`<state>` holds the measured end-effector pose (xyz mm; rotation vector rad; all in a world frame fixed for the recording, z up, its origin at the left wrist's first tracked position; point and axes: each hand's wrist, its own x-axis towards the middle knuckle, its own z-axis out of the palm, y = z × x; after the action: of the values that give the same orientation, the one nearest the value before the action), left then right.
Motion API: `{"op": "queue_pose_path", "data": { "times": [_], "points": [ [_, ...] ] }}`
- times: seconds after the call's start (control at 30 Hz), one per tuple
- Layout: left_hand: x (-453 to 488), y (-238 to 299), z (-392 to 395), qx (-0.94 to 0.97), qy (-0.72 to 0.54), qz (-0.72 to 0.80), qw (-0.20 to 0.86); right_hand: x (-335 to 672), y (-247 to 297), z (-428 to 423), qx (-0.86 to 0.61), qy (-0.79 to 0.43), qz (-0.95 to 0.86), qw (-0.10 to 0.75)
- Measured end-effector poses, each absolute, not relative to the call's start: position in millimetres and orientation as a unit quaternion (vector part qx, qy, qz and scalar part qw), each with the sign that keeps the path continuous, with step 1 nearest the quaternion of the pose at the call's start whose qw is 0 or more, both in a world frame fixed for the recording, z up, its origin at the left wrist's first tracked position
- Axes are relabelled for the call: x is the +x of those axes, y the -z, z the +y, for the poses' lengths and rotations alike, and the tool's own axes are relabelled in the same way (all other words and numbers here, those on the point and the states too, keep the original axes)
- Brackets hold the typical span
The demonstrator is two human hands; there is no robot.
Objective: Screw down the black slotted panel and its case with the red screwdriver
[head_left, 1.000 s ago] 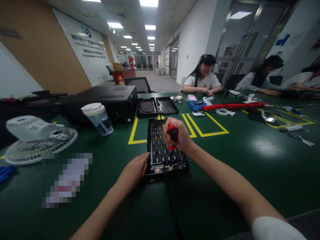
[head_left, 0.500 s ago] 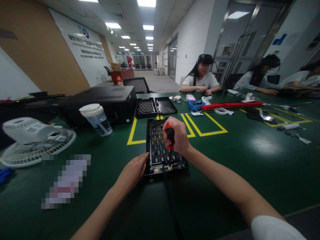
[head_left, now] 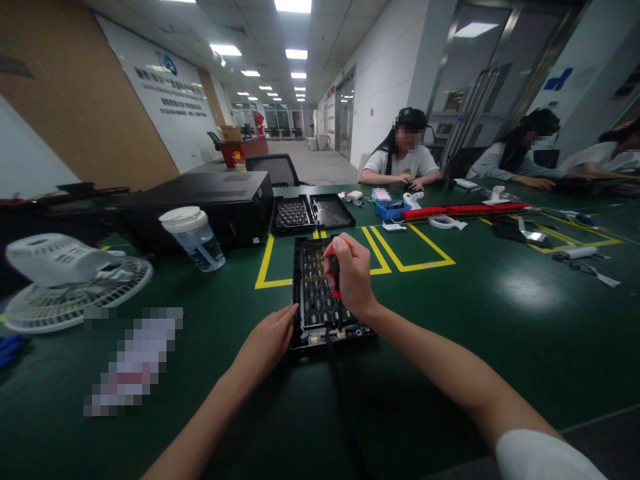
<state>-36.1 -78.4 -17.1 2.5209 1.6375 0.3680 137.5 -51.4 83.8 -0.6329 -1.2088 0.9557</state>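
Observation:
My right hand [head_left: 355,270] is closed around a screwdriver [head_left: 335,270] with a red and black handle. It is held over the right half of a black plastic case [head_left: 296,273], whose inside shows rows of dark round cells [head_left: 315,300]. The screwdriver's tip is hidden behind my hand. At the near end of the case lie small wires and pale parts [head_left: 320,339], with a black strap [head_left: 337,387] running from there toward me. My left hand [head_left: 270,337] grips the case's left wall near its front corner, fingertips on the rim.
Behind the case lies another open black case [head_left: 333,212]. A lidded cup [head_left: 195,240], a large black box [head_left: 200,203] and a white fan [head_left: 75,280] stand left. A blue tray [head_left: 391,210] and red strip [head_left: 465,210] lie back right. People sit across the table.
My right hand has shifted slightly left, and the screwdriver handle has turned and is more covered by my fingers. My left hand and the case stay put.

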Motion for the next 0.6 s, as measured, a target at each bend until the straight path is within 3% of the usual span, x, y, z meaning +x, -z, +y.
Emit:
{"op": "queue_pose_path", "data": {
  "times": [0.6],
  "points": [
    [-35.1,16.4,-80.2,0.833,-0.127,0.536,0.042,132.8,-79.1,-47.6,-0.359,-0.342,-0.504,0.707]
  ]
}}
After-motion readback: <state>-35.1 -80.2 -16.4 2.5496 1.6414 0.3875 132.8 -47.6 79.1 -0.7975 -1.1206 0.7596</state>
